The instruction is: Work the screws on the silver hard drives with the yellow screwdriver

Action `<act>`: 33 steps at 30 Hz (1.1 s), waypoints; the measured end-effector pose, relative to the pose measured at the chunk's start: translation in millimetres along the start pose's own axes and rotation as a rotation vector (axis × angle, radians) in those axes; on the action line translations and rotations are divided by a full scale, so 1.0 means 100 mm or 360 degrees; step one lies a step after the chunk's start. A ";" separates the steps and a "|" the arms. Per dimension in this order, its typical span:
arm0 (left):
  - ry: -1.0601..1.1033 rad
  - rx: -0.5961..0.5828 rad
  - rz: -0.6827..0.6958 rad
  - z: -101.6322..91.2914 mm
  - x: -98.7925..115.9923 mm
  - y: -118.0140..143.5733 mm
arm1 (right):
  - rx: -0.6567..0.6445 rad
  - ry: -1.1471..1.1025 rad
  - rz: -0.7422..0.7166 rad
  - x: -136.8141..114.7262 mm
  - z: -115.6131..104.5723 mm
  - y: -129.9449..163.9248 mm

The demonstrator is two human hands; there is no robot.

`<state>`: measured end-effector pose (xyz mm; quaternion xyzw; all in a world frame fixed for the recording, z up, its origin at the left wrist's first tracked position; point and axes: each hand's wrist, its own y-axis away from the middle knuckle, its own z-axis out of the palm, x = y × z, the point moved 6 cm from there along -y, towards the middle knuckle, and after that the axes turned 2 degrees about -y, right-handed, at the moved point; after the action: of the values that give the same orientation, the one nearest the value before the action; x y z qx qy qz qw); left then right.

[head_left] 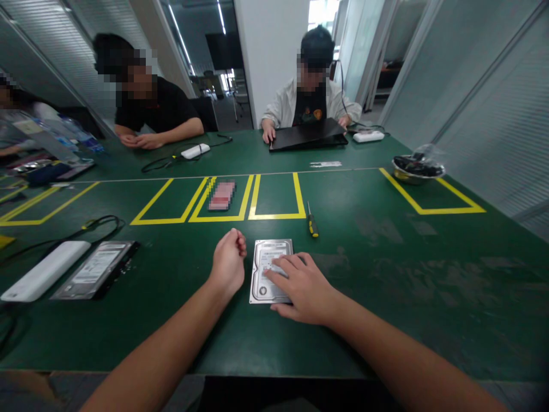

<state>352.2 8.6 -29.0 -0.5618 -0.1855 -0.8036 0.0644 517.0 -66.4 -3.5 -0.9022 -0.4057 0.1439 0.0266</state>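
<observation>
A silver hard drive with a white label lies flat on the green table in front of me. My right hand rests over its right side, fingers spread across the label and thumb by the lower edge. Small dark specks show on the label near the fingertips, too small to name. Just left of the drive, apart from it, my left hand is closed with its fingers curled in; whatever it may hold is hidden. A black and yellow screwdriver lies beyond the drive, to the right.
At left lie a second hard drive in a clear sleeve, a white power bank and a black cable. Yellow tape marks boxes; a blurred pink item lies in one. A bowl stands far right. Across sit people, one holding a black laptop.
</observation>
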 end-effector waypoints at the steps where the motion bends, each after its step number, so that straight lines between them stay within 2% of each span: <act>1: -0.0049 0.0035 0.0120 0.04 -0.04 -0.04 | 0.0000 0.0000 0.0000 0.01 0.00 0.00; 3: -0.0285 0.0097 0.0417 0.06 -0.06 -0.10 | -0.0001 -0.0002 -0.0008 0.02 0.01 -0.01; 5: -0.0595 0.0036 0.0665 0.08 -0.06 -0.15 | -0.0005 -0.0005 -0.0018 0.04 0.02 -0.01; 7: -0.0796 -0.0074 0.0784 0.08 -0.07 -0.18 | -0.0011 -0.0012 -0.0028 0.05 0.02 -0.01; 13: -0.0785 -0.0253 0.0674 0.04 -0.11 -0.22 | 0.0000 -0.0085 -0.0047 0.08 0.02 -0.02; 20: -0.0825 -0.0347 0.0596 0.02 -0.09 -0.23 | -0.0045 -0.0162 -0.0117 0.11 0.10 0.00; 25: -0.0801 -0.0416 0.0552 0.01 -0.07 -0.25 | -0.0065 -0.0179 -0.0081 0.15 0.12 -0.01; 33: -0.0852 -0.0691 0.0424 -0.01 -0.03 -0.30 | -0.0053 -0.0159 -0.0062 0.13 0.06 -0.02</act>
<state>343.5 35.3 -38.8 -0.7719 0.0539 -0.6335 -0.0031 522.2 -55.8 -12.1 -0.8862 -0.4263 0.1814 -0.0059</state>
